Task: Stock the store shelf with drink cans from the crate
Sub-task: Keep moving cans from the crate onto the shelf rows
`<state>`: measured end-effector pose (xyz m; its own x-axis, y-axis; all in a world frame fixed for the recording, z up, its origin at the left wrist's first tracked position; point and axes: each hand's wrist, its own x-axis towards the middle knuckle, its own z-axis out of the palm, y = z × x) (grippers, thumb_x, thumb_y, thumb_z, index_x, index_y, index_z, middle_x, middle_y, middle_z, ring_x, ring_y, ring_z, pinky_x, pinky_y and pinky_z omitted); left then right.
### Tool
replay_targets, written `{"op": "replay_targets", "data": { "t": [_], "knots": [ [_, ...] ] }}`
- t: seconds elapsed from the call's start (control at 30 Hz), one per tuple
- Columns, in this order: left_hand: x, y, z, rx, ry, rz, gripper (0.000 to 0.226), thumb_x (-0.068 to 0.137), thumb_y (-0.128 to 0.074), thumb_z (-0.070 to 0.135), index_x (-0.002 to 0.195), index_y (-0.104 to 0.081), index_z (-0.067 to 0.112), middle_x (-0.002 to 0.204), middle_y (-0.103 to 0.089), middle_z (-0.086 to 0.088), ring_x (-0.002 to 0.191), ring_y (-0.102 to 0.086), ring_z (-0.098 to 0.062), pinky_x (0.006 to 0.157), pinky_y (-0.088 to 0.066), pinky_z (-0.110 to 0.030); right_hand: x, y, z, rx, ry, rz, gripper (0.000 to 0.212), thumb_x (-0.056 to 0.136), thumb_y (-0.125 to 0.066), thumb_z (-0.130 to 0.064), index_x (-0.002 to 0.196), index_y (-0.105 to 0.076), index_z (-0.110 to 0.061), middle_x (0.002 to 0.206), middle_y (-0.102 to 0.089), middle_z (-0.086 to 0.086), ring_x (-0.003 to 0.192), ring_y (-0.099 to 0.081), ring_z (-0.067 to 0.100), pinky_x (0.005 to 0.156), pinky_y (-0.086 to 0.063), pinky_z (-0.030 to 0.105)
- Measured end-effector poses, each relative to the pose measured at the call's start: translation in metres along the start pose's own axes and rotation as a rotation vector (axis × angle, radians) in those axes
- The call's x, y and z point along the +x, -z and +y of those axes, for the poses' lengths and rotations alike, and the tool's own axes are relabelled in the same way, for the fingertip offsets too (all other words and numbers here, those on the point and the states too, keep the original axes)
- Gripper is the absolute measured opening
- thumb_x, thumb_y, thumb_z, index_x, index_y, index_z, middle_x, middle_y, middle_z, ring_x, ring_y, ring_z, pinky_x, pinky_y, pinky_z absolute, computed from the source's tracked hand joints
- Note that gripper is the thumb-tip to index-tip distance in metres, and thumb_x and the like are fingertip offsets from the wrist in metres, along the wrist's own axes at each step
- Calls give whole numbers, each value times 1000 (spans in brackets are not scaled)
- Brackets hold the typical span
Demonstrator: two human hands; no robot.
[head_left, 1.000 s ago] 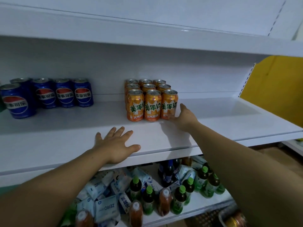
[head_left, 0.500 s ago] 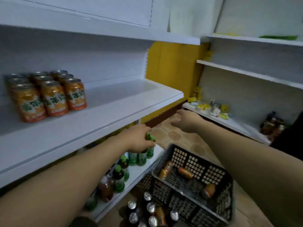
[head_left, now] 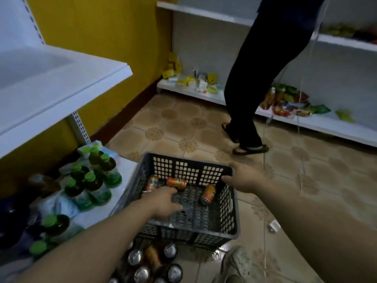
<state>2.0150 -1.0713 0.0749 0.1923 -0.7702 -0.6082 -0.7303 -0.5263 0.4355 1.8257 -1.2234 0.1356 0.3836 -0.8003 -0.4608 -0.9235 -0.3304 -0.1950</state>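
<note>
A dark grey plastic crate [head_left: 231, 217] stands on the tiled floor in front of me. Three orange drink cans lie on their sides inside it: one at the far left [head_left: 152, 182], one beside it [head_left: 176, 183], one to the right [head_left: 208, 194]. My left hand [head_left: 163, 202] reaches into the crate with fingers stretched out, just short of the two left cans, and holds nothing. My right hand [head_left: 242, 178] is spread at the crate's far right corner, thumb over the rim, with no can in it. The white store shelf [head_left: 61, 88] juts out at the upper left.
Green-capped bottles [head_left: 91, 180] crowd the low shelf left of the crate. Several cans [head_left: 140, 260] stand on the floor just below it, near my shoe [head_left: 236, 264]. Another person's legs [head_left: 244, 99] stand ahead, by a low white shelf of snack packets [head_left: 285, 103].
The view has swung from the shelf with its orange cans down to the crate. Both hands have left the shelf; the left has dropped into the crate, the right to its corner.
</note>
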Motion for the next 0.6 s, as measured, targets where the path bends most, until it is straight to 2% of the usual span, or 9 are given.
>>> {"op": "replay_targets", "data": {
  "t": [0.07, 0.17, 0.3, 0.43, 0.6],
  "knots": [
    [50, -11, 2, -55, 22, -41, 75, 87, -59, 50, 149, -28, 19, 154, -31, -3, 135, -39, -23, 106, -38, -31, 38, -22, 14, 53, -6, -50, 54, 95, -56, -39, 141, -41, -16, 138, -51, 8, 122, -51, 24, 87, -40, 27],
    [127, -36, -2, -159, 92, -95, 76, 86, -61, 48, 149, -28, 20, 150, -37, -5, 130, -44, -23, 105, -40, -32, 104, -65, 32, 99, -35, -137, 61, 97, -52, -42, 146, -33, -11, 141, -48, 12, 122, -51, 28, 95, -42, 32],
    [226, -72, -12, -236, 150, -159, 75, 86, -62, 49, 148, -29, 22, 154, -30, -5, 136, -37, -25, 109, -34, -34, 193, -130, 55, 212, -93, -191, 64, 96, -53, -44, 147, -30, -12, 141, -48, 13, 121, -51, 29, 91, -42, 31],
    [312, -113, -26, -304, 176, -199, 76, 84, -66, 44, 147, -31, 23, 151, -37, -6, 131, -43, -26, 107, -38, -38, 269, -196, 74, 395, -201, -231, 64, 93, -58, -39, 145, -32, -12, 132, -53, 14, 110, -57, 28, 90, -48, 36],
    [382, -153, -46, -298, 199, -236, 75, 85, -64, 46, 148, -30, 23, 152, -34, -5, 132, -42, -26, 106, -39, -37, 338, -268, 82, 492, -365, -228, 75, 92, -57, -41, 150, -17, -15, 141, -43, 18, 121, -50, 36, 100, -44, 45]
  ]
}}
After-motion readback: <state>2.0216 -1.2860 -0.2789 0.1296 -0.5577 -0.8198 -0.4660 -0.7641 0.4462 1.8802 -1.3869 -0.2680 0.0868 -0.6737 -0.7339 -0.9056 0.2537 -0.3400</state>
